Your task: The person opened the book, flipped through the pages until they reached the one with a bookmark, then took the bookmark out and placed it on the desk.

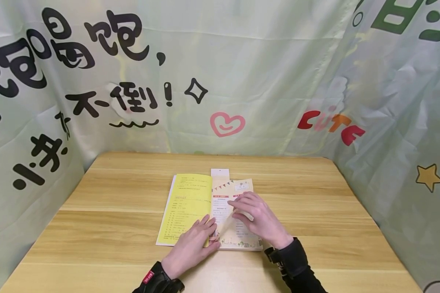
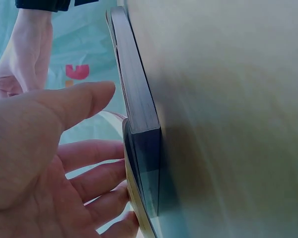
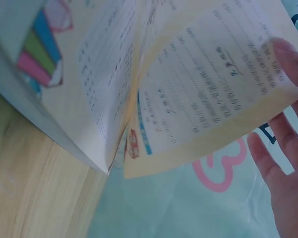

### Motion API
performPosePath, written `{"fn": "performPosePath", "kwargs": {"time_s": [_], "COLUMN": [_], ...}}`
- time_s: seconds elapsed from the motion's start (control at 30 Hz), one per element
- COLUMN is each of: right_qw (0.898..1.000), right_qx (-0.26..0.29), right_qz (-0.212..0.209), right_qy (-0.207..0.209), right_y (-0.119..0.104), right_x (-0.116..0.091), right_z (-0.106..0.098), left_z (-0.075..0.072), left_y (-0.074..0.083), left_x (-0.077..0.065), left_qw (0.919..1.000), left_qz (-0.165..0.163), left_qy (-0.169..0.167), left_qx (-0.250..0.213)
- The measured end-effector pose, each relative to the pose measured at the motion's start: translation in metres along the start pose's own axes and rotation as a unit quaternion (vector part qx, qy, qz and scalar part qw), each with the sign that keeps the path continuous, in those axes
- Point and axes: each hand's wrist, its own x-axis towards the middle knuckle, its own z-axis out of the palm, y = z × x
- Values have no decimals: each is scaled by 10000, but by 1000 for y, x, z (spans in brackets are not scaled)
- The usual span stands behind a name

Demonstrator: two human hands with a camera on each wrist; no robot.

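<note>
An open book lies on the table, a yellow printed page (image 1: 187,195) on its left side and a cream contents page (image 1: 247,240) with small flags on its right. My left hand (image 1: 196,240) rests on the yellow page by the spine, fingers extended. In the left wrist view its fingertips touch the cover side of the book, whose thick page block (image 2: 134,74) shows edge-on. Between thumb and fingers, my right hand (image 1: 258,215) pinches a book page (image 3: 203,84), lifted and curving up from the spine. Part of that page is hidden behind the hand in the head view.
A white card-like strip (image 1: 220,174) sticks out beyond the book's top edge. The wooden table (image 1: 113,211) extends around the book. A printed curtain (image 1: 271,81) hangs behind the table and along both sides.
</note>
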Motion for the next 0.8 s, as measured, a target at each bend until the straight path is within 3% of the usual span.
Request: {"fn": "performPosePath", "kwargs": {"time_s": [0.17, 0.33, 0.43, 0.67, 0.8], "right_qw": [9970, 9881, 9834, 9824, 9869], "right_qx": [-214, -443, -566, -553, -60], "right_qz": [-142, 47, 187, 477, 1040], "right_qy": [725, 1471, 1714, 1720, 1232], "right_y": [0, -1, -3, -6, -11], "right_x": [2, 4, 5, 4, 1], "right_z": [5, 11, 14, 25, 30], "left_z": [1, 1, 1, 1, 2], "left_y": [0, 0, 0, 0, -1], "left_x": [1, 1, 1, 1, 1], "left_qw": [9999, 10000, 9999, 9996, 9990], "left_qz": [47, -28, -88, -96, -129], "left_qy": [97, 60, 71, 245, 436], "left_qx": [63, 43, 17, 81, 11]}}
